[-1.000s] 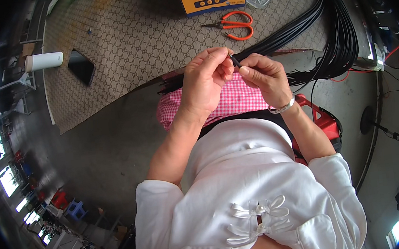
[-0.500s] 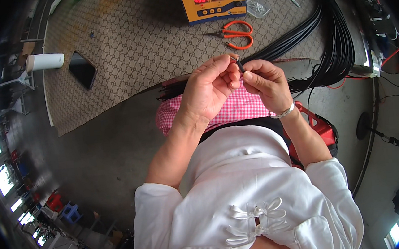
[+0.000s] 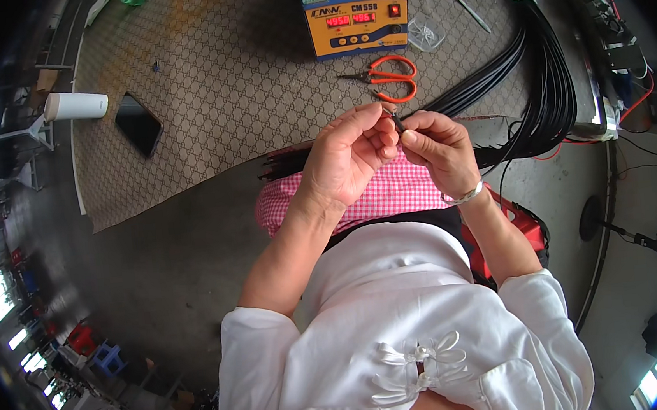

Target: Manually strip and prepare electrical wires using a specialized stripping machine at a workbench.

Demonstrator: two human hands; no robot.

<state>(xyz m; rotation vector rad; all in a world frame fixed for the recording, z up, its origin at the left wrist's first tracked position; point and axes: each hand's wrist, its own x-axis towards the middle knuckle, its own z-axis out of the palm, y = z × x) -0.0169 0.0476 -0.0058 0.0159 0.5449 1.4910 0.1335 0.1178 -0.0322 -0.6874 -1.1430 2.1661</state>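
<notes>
Left hand point(image 3: 342, 159) and right hand point(image 3: 446, 152) have fingers clamped on a black cable point(image 3: 399, 123); a clear dish point(image 3: 426, 34) has indistinct contents.

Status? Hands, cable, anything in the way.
Right hand pinching black cable. Left hand fingers at its tip, grip unclear. Scissors on table just beyond; nothing seen blocking the fingers.

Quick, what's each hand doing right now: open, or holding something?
Left hand: closed, pinching at the end of the black cable.
Right hand: closed, holding the black cable.
</notes>
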